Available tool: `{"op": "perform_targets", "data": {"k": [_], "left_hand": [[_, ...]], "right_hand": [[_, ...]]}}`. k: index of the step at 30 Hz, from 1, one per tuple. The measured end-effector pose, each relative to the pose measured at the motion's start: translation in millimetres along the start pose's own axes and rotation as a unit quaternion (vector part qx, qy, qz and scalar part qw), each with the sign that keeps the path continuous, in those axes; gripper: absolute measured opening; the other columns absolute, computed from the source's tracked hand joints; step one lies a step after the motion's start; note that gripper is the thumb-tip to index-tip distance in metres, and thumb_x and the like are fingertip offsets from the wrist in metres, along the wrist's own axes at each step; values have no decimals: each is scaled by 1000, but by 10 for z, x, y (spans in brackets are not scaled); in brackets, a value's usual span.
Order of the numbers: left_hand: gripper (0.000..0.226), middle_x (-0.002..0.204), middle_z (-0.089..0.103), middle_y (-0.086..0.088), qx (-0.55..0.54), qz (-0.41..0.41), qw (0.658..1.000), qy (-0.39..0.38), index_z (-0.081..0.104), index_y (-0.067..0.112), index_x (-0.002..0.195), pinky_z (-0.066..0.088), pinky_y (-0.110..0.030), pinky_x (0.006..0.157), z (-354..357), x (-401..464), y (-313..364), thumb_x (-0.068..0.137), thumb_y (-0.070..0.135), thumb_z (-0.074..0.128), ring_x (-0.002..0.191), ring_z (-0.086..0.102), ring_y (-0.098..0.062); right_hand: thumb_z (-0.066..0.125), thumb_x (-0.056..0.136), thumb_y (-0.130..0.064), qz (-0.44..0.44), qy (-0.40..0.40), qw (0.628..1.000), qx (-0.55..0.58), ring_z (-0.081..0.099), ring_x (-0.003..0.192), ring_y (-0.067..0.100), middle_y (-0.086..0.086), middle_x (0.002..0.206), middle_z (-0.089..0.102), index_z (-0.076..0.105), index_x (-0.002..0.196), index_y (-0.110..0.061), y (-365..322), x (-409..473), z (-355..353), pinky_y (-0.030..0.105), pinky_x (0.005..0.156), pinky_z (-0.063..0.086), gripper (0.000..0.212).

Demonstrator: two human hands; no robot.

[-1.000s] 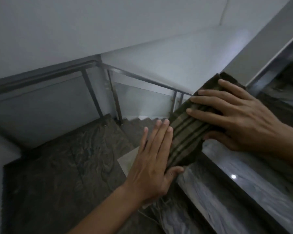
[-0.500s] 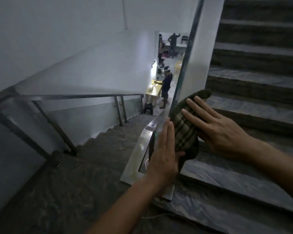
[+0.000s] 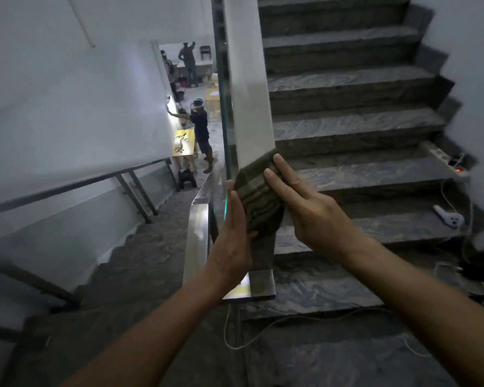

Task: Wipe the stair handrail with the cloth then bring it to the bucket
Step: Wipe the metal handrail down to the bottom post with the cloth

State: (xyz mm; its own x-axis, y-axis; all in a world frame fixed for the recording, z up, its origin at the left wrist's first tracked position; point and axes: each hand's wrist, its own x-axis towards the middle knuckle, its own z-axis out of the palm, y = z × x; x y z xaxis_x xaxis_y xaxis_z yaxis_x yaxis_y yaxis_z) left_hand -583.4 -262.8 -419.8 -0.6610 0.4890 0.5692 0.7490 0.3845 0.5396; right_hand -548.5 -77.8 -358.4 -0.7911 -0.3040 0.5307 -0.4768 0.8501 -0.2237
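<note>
Striped cloth, centre frame, remained wrapped over the steel handrail as the view swung; the flat-fingered left hand and right hand sandwiched it, so wiping evidently continued.

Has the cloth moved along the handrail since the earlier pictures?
No, hardly: the cloth still sits just above the lower end of the handrail; only the camera turned.

The left hand is standing edge-on, its fingers straight, pressed together and pointing up and forward. The right hand is facing it palm-inward, its own fingers stretching out flat.
</note>
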Motion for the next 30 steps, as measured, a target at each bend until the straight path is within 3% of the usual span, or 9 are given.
{"op": "perform_targets", "data": {"k": [4,5,8,11,14,19,22,27,30], "left_hand": [[79,160,-24,-3,24,49,996,-68,-27,14,145,40,-48,110,25,-178,-258,99,36,35,149,8,-35],[78,160,-23,-4,31,65,994,-86,-26,14,145,40,-49,110,33,-230,-355,99,35,34,149,8,-35],[80,161,-10,-13,64,99,982,-148,-16,11,149,37,-51,111,79,-444,-709,89,6,37,150,2,-29],[93,159,-19,-10,108,121,959,-234,-15,10,148,15,-46,122,42,-616,-966,78,-15,40,148,-16,-23],[90,148,-36,-3,159,120,923,-329,-24,12,144,-9,-38,121,-70,-715,-970,85,-9,41,139,-33,-19],[87,158,-25,-11,222,78,870,-432,-17,7,148,-5,-46,120,-100,-787,-944,92,10,49,147,-20,-27],[89,159,-22,-12,230,56,851,-469,-16,5,149,-1,-49,121,-67,-801,-961,91,10,51,148,-16,-28],[80,160,-16,-16,241,29,826,-509,-11,2,149,1,-52,120,-7,-887,-1033,93,9,46,149,-11,-31],[80,160,-15,-17,243,31,823,-513,-11,2,149,-2,-52,120,-15,-969,-1106,94,11,46,149,-11,-31]], "right_hand": [[35,99,-5,29,112,993,-34,29,140,28,23,153,20,35,142,-3,-266,-290,412,36,103,46,43],[32,100,-8,32,121,991,-49,29,141,32,25,152,19,37,141,-1,-303,-349,536,38,105,44,42],[31,97,-1,50,122,987,-97,25,142,39,17,155,13,35,141,-3,-316,-597,979,44,108,39,44],[44,78,16,101,80,985,-116,16,145,36,4,160,-1,22,147,-12,-341,-865,1355,41,108,35,78],[51,75,18,188,39,976,-103,13,146,35,13,159,2,18,149,-13,-540,-982,1587,41,108,35,87],[43,81,16,286,-21,956,-66,-2,147,29,7,158,-11,12,150,-16,-826,-1070,1779,36,107,37,82],[40,81,12,357,-75,930,-32,-11,146,29,5,156,-21,3,150,-17,-945,-1056,1816,38,115,25,83],[42,86,-3,439,-184,878,-36,-8,146,37,18,159,-13,5,151,-10,-981,-1068,1958,47,119,14,75],[44,83,-11,461,-215,858,-73,-7,147,33,16,160,-2,10,150,-12,-974,-1054,2027,51,119,0,76]]}}
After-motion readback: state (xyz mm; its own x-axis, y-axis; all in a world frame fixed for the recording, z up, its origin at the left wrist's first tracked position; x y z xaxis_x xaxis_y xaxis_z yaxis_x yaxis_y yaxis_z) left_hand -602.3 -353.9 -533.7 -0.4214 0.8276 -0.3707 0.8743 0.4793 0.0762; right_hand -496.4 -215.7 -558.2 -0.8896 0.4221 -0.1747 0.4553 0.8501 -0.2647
